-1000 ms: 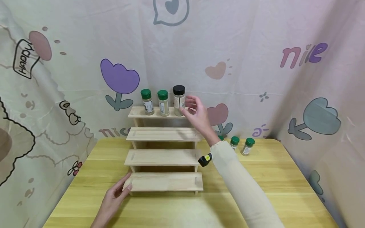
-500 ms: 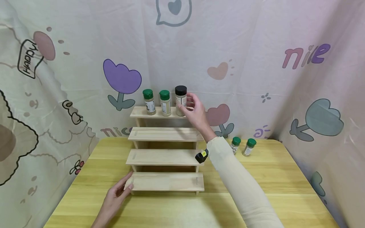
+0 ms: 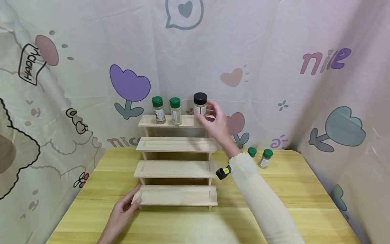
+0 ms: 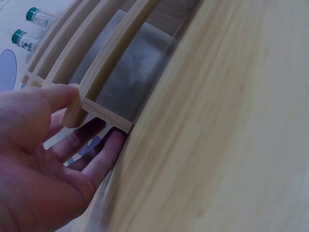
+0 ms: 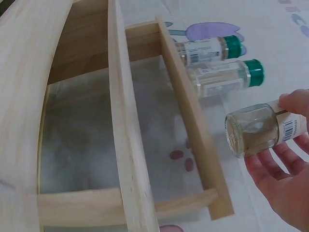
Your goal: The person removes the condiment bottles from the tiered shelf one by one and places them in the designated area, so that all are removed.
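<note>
My right hand [image 3: 217, 123] grips a glass spice jar [image 3: 200, 107] with a black lid, fingers and thumb round its body. In the right wrist view the jar's base [image 5: 235, 135] shows apart from the top shelf [image 5: 193, 130]. Two green-capped spice jars, one at the far left [image 3: 158, 112] and one beside it [image 3: 175, 113], stand upright on the top tier of a stepped wooden rack [image 3: 175, 196]. At the rack's front left corner, my left hand [image 4: 53, 159] holds the end of the lowest step, thumb above and fingers against the side support.
Two more green-capped jars, one partly behind the right sleeve [image 3: 251, 151] and one to its right [image 3: 265, 159], stand on the wooden table [image 3: 283, 189] right of the rack. A printed cloth [image 3: 259, 40] hangs behind and at both sides.
The black-lidded jar, first standing on the top tier by the loosely spread right hand, is now gripped, raised and shifted right. The left hand keeps its place on the rack.
</note>
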A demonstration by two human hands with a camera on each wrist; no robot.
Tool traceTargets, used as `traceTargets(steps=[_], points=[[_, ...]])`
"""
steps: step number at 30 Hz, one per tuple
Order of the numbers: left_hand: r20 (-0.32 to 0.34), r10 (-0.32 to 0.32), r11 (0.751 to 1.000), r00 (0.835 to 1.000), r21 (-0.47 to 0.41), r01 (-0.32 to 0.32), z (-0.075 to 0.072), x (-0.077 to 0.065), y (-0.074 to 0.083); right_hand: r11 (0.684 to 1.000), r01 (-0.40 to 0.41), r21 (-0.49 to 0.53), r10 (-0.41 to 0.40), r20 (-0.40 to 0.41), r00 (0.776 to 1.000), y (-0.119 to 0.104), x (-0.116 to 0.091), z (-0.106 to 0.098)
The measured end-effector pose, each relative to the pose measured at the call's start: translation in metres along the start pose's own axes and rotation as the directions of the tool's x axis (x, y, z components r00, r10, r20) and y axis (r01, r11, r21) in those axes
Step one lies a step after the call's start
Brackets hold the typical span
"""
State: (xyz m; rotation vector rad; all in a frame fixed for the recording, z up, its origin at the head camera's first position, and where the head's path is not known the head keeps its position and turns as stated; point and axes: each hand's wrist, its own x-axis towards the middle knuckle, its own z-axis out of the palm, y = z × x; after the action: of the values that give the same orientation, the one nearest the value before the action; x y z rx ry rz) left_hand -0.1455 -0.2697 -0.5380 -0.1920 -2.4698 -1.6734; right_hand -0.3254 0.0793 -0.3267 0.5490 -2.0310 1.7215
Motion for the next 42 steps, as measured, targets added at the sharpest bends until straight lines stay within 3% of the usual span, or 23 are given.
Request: traceTargets(steps=[5, 12, 16, 31, 38, 42], points=[[0.003, -0.027, 1.000, 1.000, 0.011, 0.027, 0.000, -0.002, 0.000, 0.999, 0.034, -0.026, -0.034, -0.018, 0.999, -0.008, -0.016, -0.013], [0.001, -0.026, 0.999, 1.000, 0.019, 0.026, -0.001, -0.002, 0.000, 0.995, 0.073, -0.063, -0.075, -0.027, 0.997, -0.036, -0.046, -0.031], [0.000, -0.018, 0.999, 1.000, 0.030, 0.018, -0.001, -0.002, 0.000, 0.997, 0.056, -0.059, -0.057, -0.027, 0.998, -0.035, -0.061, -0.041], [0.003, 0.012, 1.000, 1.000, 0.002, -0.012, 0.002, 0.001, -0.001, 0.994, -0.038, -0.100, 0.031, -0.070, 0.997, -0.005, -0.124, -0.065], [-0.005, 0.026, 0.999, 1.000, -0.036, -0.026, 0.003, 0.001, -0.002, 0.993, -0.081, -0.085, 0.069, -0.132, 0.989, 0.056, -0.147, -0.077], [-0.003, 0.020, 0.999, 1.000, -0.037, -0.020, 0.002, 0.001, -0.001, 0.990, -0.115, -0.081, 0.103, -0.148, 0.984, 0.067, -0.154, -0.081]])
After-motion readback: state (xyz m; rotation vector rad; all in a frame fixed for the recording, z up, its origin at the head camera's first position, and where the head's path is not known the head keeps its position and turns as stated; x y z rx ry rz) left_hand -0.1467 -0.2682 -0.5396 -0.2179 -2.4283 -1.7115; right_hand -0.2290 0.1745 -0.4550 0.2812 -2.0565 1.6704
